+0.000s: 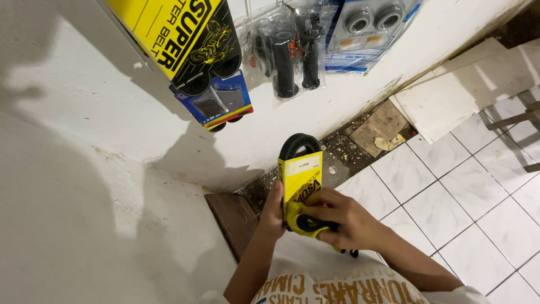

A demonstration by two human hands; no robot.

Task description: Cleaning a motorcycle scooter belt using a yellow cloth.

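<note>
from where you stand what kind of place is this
Probably a small motorbike parts shop or its storeroom. Packaged grips and a boxed belt hang on the white wall, and the left hand and right hand hold another sleeved belt above the tiled floor.

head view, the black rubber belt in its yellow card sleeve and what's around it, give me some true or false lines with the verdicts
1. Both hands hold the black rubber belt in its yellow card sleeve. True: the left hand grips its edge, the right hand wraps its lower end.
2. The belt lies flat on the white tiled floor. False: it is held upright above the floor.
3. Black handlebar grips in clear plastic bags hang on the white wall. True.
4. The wall is bare. False: a larger yellow belt package and other packets hang there.
5. A brown wooden board lies at the foot of the wall. True.
</note>
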